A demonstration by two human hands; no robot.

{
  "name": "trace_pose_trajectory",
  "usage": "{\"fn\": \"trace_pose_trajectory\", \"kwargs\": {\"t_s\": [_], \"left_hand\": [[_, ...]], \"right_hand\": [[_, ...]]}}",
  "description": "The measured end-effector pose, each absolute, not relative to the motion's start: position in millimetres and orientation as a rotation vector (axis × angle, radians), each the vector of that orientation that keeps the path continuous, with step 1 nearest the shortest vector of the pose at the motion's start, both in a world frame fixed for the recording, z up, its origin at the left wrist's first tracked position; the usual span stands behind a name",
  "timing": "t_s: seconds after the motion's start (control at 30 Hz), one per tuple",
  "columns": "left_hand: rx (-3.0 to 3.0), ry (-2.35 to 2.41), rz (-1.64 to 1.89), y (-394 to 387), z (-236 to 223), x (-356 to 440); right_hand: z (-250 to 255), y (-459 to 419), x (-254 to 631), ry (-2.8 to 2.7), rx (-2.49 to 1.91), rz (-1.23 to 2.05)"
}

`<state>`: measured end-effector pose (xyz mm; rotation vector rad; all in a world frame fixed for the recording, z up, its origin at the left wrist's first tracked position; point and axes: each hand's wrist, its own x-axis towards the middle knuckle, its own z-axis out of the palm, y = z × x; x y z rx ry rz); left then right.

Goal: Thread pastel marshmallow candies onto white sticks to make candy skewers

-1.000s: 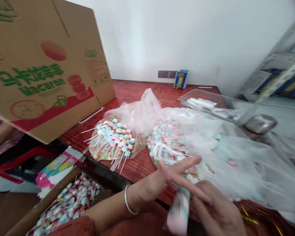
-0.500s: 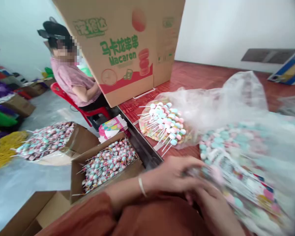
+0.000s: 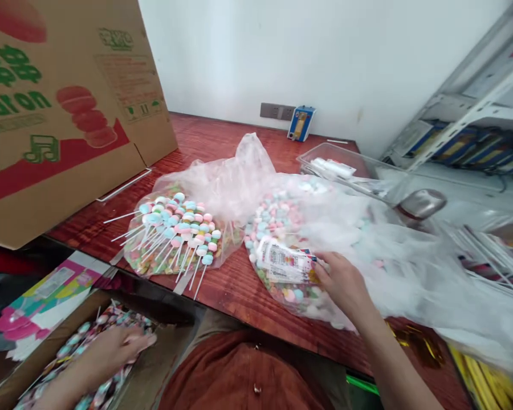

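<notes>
My left hand point(image 3: 122, 348) is low on the left, over a cardboard box point(image 3: 160, 353) of wrapped candy skewers point(image 3: 89, 333). Its fingers look loosely parted, slightly blurred, with no held item visible. On the right, my right hand point(image 3: 340, 279) pinches the right end of printed clear wrappers point(image 3: 284, 261). These wrappers lie on a large clear bag of pastel candies point(image 3: 263, 225). Left of that bag, several marshmallow skewers point(image 3: 179, 225) in blue, white and pink lie on another clear bag point(image 3: 228, 239), their white sticks pointing toward me.
A tall printed carton point(image 3: 123, 131) stands at the left of the red-brown table point(image 3: 235, 290). Farther back are a blue box point(image 3: 301, 123) by the wall and a clear plastic bin point(image 3: 325, 151). Metal shelving point(image 3: 474, 114) rises at right. A colourful printed carton point(image 3: 60, 290) is at lower left.
The view has swung right. My hands, earlier together above the table edge, are now apart: the left over the box of wrapped skewers, the right on the printed wrappers.
</notes>
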<state>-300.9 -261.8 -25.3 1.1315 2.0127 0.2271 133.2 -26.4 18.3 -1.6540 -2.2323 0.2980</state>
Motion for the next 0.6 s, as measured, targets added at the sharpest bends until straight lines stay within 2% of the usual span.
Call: {"fn": "trace_pose_trajectory", "kwargs": {"t_s": [0.13, 0.23, 0.47, 0.6], "left_hand": [[1.499, 1.583, 0.305, -191.7, 37.2, -223.4], [1.563, 1.362, 0.439, -156.6, 58.2, -179.3], [1.465, 0.894, 0.537, -107.4, 34.3, -83.5], [0.936, 0.737, 0.618, -89.6, 10.0, -34.9]], "right_hand": [[0.2, -12.3, 118.6, -2.24, -1.711, 0.251], [-5.3, -11.3, 112.8, -2.181, -1.75, 0.204], [-3.5, -13.6, 116.1, -2.198, -1.69, 0.162], [8.7, -18.7, 116.1, -2.171, -1.602, 0.125]]}}
